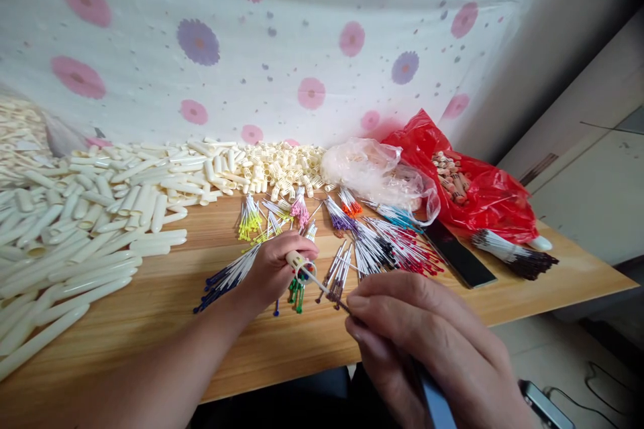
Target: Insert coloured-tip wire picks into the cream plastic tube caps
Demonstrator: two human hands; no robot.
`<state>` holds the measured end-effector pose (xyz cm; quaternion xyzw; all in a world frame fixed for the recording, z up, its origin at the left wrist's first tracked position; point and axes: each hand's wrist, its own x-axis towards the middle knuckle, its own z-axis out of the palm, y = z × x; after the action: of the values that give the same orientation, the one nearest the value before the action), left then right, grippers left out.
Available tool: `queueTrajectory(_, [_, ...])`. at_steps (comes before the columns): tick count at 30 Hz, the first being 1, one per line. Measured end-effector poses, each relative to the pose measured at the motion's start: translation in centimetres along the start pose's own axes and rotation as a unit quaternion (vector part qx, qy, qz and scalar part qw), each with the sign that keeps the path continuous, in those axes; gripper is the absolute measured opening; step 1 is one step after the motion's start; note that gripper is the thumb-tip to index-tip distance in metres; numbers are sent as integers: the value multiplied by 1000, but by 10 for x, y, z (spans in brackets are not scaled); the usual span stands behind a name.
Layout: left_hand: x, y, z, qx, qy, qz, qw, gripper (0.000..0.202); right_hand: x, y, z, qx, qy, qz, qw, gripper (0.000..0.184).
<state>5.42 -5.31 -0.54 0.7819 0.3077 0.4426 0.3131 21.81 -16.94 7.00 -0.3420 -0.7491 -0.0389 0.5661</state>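
Note:
My left hand is closed around a small cream barrel piece with a few coloured-tipped white sticks poking out of its end. My right hand pinches a thin white stick with a dark tip, its far end touching the barrel's opening. Both hands hover just above the wooden table, over loose bundles of coloured-tipped sticks in yellow, pink, purple, orange, red, blue and green.
A large heap of cream plastic tubes covers the table's left side. Small cream ribbed pieces lie at the back, beside a clear bag and a red bag. A dark-tipped stick bundle and black strip lie right. A phone lies on the floor.

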Motion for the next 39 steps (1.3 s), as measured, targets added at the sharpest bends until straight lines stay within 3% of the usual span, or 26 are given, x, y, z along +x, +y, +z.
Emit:
queueTrajectory(11, [-2, -2, -1, 72, -4, 22, 997, 14, 4, 8, 10, 23, -57, 44, 997, 22])
queueTrajectory(16, [-4, -5, -4, 134, 0, 54, 989, 15, -7, 24, 25, 58, -46, 77, 994, 21])
queueTrajectory(24, [-3, 2, -7, 181, 14, 58, 982, 12, -15, 33, 28, 1, -42, 82, 996, 23])
queueTrajectory(31, [-7, 8, -11, 163, -22, 62, 984, 48, -9, 41, 20, 5, -55, 103, 993, 15])
queueTrajectory(35, [-7, 5, -10, 191, -28, 78, 978, 53, -8, 45, 19, 24, -89, 130, 987, 16])
queueTrajectory(39, [-5, 6, -9, 257, -2, 80, 963, 59, -10, 45, 23, 35, -82, 179, 980, 13])
